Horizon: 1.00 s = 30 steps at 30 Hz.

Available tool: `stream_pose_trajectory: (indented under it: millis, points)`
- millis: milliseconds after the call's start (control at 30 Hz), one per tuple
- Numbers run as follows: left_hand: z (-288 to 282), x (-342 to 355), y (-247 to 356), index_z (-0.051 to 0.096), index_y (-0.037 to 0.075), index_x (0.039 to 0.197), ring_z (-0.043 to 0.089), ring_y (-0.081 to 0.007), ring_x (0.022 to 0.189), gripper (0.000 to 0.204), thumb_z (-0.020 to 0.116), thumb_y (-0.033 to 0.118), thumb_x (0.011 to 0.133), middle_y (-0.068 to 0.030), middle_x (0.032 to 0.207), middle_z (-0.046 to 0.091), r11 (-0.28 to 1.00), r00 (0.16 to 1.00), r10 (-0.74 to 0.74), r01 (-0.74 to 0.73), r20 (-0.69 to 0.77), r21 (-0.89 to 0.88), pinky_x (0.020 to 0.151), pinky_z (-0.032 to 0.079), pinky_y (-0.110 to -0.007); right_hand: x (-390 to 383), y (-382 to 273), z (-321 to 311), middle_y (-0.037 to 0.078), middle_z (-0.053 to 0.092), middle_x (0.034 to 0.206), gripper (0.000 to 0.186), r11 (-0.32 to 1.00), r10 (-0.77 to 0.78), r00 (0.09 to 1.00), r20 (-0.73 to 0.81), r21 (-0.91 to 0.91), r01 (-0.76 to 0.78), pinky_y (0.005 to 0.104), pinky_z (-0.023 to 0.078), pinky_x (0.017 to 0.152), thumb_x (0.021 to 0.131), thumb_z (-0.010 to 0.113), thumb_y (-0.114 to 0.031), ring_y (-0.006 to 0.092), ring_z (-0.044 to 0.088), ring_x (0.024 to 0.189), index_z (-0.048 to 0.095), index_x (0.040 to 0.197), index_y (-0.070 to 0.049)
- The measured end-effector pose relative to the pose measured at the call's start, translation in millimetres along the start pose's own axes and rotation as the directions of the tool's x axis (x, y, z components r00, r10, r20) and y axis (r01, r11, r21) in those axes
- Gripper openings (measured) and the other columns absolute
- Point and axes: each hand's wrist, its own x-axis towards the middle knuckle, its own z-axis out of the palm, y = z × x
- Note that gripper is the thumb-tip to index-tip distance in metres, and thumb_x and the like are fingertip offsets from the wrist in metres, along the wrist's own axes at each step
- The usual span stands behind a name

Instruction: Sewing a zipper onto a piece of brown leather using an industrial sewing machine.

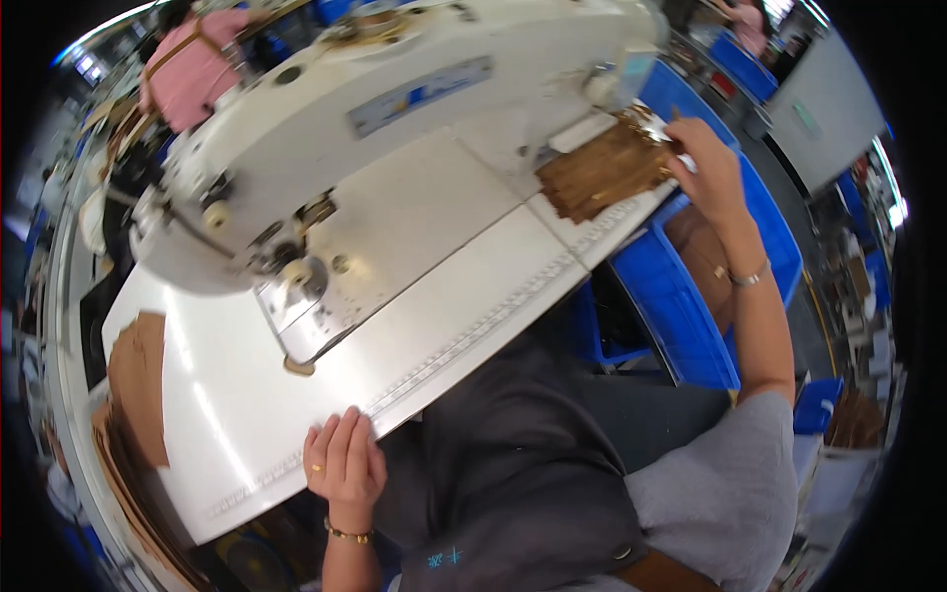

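My left hand (345, 462) rests at the front edge of the white sewing machine table (434, 335), fingers stretched out over the printed ruler strip, holding nothing. At the right end of the table my right hand (708, 170) has its fingers bent together at the edge of a pile of brown strips (604, 170). Shiny gold-coloured bits lie at the pile's far corner, by my fingertips. What the fingers pinch is too small to make out. A white industrial sewing machine (395, 109) spans the table, its needle area (296, 271) left of centre with no material under it.
Blue plastic bins (681, 306) stand right of the table, one with brown pieces (698, 259) inside. Flat brown panels (138, 390) lie at the table's left end. Beyond the machine a person in pink (192, 74) works; another (747, 28) is at the far right.
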Motion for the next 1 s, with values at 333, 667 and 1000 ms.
stream_pose_trajectory:
  millis: [333,667,1000]
  points:
    - [-31.6,57.6,-43.3,0.072,0.006,0.126,0.066,-0.0323,0.110,0.040,0.077,0.012,0.087,-0.0100,0.127,0.072,0.943,0.938,-0.226,0.278,0.263,-0.181,0.099,0.051,-0.044,37.4,-191.8,90.4,0.015,0.074,0.109,0.029,0.653,-0.653,0.752,-0.092,0.434,0.620,0.0377,0.064,0.078,0.081,0.070,-0.008,0.0289,0.075,0.093,0.072,0.108,0.002]
    - [55.1,145.2,-125.7,0.077,0.007,0.105,0.061,-0.0353,0.116,0.025,0.083,0.020,0.085,-0.0118,0.122,0.070,0.875,0.892,-0.281,0.390,0.355,-0.287,0.094,0.051,-0.044,89.6,-266.7,159.2,0.010,0.071,0.108,0.028,0.375,-0.822,0.543,-0.174,0.553,0.744,0.0317,0.061,0.075,0.081,0.072,-0.009,0.0223,0.073,0.091,0.071,0.109,-0.003]
    - [17.4,114.6,-120.2,0.070,0.011,0.113,0.060,-0.0291,0.123,0.031,0.081,0.011,0.084,-0.0062,0.112,0.066,0.974,0.949,-0.220,0.225,0.224,0.006,0.108,0.044,-0.048,94.1,-276.4,177.8,0.005,0.066,0.094,0.018,0.397,-0.776,0.590,-0.221,0.555,0.731,0.0321,0.059,0.082,0.079,0.072,-0.009,0.0208,0.067,0.093,0.069,0.096,-0.004]
